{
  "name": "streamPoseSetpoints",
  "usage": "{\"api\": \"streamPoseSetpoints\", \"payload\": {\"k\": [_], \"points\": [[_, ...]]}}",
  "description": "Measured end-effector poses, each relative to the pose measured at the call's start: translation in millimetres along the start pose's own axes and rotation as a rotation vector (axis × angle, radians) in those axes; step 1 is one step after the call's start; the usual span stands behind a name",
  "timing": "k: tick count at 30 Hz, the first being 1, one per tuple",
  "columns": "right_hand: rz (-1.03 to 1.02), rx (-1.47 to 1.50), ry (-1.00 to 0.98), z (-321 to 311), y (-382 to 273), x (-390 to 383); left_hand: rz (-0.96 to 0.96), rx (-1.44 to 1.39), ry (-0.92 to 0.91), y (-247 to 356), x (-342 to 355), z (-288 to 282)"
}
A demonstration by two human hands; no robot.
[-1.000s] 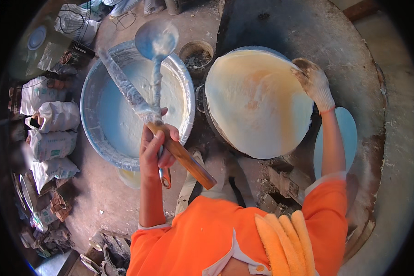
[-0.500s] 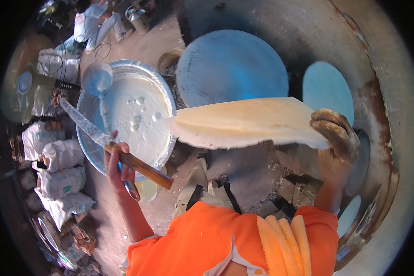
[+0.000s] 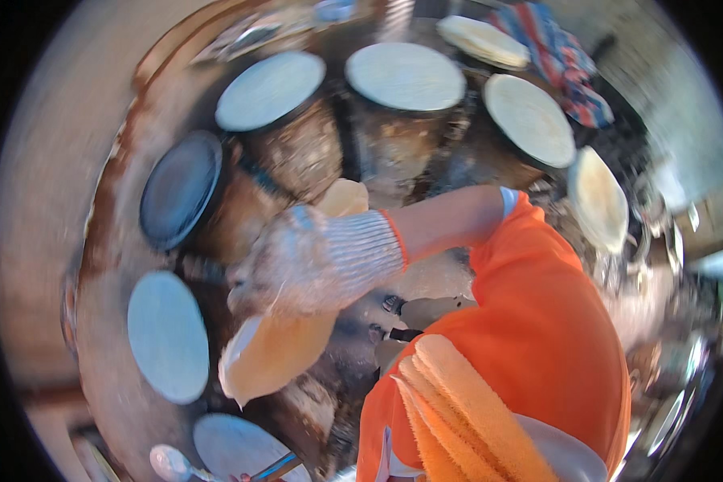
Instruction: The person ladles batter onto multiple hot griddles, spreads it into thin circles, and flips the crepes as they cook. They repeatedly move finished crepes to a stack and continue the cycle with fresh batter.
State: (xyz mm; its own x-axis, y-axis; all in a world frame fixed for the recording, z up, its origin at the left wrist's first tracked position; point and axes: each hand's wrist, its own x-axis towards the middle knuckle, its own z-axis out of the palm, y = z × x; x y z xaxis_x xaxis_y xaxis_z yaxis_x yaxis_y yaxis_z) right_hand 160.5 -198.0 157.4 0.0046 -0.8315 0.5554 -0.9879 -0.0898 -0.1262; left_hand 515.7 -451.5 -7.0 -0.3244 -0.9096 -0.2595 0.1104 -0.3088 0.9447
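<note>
My right hand (image 3: pixel 305 261), in a soiled white knit glove with an orange cuff, is closed on a thin, pale-tan flatbread (image 3: pixel 285 349). The sheet hangs below the glove, and another part of it shows above. The glove hides its middle, and motion blurs the fingers. At the lower edge, only a sliver of my left hand (image 3: pixel 244 478) shows, around a ladle (image 3: pixel 171 463) with a whitish bowl and a wooden-handled tool (image 3: pixel 278 467). Both tools pass over a round griddle (image 3: pixel 237 440) coated with pale batter.
Round griddles on brown drum-like stoves curve around me, among them a batter-covered one (image 3: pixel 169 337), a dark bare one (image 3: pixel 181 191) and a white-topped one (image 3: pixel 406 76). At the far right lie stacked flatbreads (image 3: pixel 484 42) and a striped cloth (image 3: pixel 550 60). A curved wall (image 3: pixel 48 201) rises on the left.
My view has swung from the batter basin to the ring of griddles. The flatbread, stretched out sideways before, now hangs from my right hand. My left hand has nearly left the picture.
</note>
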Motion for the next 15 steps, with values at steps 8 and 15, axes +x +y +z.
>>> {"api": "streamPoseSetpoints", "payload": {"k": [8,15], "points": [[0.847,0.256,0.857,-125,2,-241,-0.148,-0.086,-0.753,-18,-29,209],[1.28,-0.345,1.403,-301,-53,-522,-0.359,-0.35,-1.471,-19,-138,396]]}}
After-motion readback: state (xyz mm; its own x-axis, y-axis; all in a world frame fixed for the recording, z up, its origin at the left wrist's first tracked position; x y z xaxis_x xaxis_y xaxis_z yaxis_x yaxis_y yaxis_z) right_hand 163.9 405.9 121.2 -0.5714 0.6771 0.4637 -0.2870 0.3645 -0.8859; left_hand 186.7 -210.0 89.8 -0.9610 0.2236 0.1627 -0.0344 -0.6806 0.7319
